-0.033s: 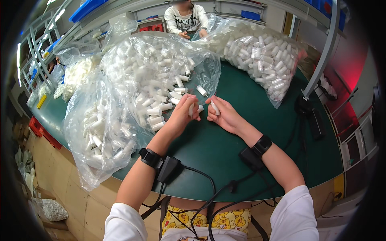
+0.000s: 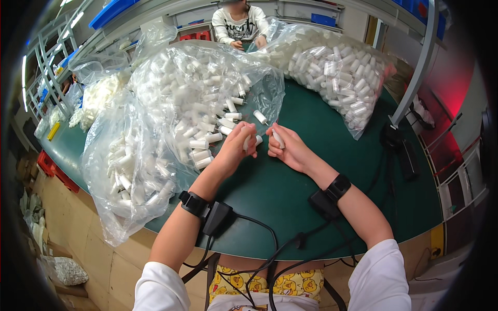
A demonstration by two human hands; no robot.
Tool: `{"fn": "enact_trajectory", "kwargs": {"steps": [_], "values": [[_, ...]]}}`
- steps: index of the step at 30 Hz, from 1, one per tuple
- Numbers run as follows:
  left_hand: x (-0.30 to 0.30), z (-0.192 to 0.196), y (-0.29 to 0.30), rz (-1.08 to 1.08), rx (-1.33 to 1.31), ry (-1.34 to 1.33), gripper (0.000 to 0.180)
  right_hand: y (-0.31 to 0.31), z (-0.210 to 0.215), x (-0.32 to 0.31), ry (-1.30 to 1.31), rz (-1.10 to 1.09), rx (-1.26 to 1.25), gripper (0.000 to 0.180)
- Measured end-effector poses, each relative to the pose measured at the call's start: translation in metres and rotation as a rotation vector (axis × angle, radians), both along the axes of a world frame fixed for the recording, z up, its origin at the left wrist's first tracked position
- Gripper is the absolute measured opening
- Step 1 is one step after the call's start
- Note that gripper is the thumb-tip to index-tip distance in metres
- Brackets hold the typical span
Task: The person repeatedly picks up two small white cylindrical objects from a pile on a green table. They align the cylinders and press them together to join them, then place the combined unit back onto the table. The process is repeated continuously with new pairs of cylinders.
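My left hand (image 2: 239,143) is closed on a small white plastic part (image 2: 246,142), mostly hidden by the fingers. Just across from it, my right hand (image 2: 291,149) grips a slim white plastic piece (image 2: 278,139) against the curled fingers. The two hands are close together but apart, above the green table. Beyond them a loose white cylinder (image 2: 260,117) with a thin tip lies on its side. Another white cylinder (image 2: 258,140) shows beside my left fingers. More white cylinders (image 2: 200,144) spill from a clear bag (image 2: 181,72) left of my left hand.
A second clear bag of white cylinders (image 2: 342,78) lies at the far right of the green table (image 2: 321,212). Another bag with white parts (image 2: 127,176) hangs over the left edge. Cables run from my wrist straps. A person (image 2: 239,26) sits across the table; a metal post (image 2: 417,67) stands at right.
The hand of the person opposite has shifted slightly. My own hands have hardly moved, and the loose cylinders lie as before.
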State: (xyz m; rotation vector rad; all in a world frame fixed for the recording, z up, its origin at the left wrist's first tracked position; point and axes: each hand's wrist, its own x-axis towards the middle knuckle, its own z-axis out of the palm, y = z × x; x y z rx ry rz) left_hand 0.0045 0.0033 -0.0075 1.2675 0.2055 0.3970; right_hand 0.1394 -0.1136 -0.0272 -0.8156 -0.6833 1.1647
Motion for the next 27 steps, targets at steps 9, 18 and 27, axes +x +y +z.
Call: {"fn": "enact_trajectory", "kwargs": {"steps": [9, 18, 27], "values": [[-0.003, 0.001, 0.001, -0.041, 0.005, 0.059, 0.006, -0.003, 0.002, 0.003, -0.017, 0.046, -0.056, 0.022], [-0.003, 0.0, 0.003, 0.016, 0.031, 0.039, 0.013, -0.002, 0.002, 0.004, 0.012, 0.021, -0.056, 0.021], [0.004, -0.004, -0.002, 0.009, 0.019, -0.055, 0.02, -0.001, -0.007, 0.014, 0.214, 0.103, 0.048, 0.018]]}}
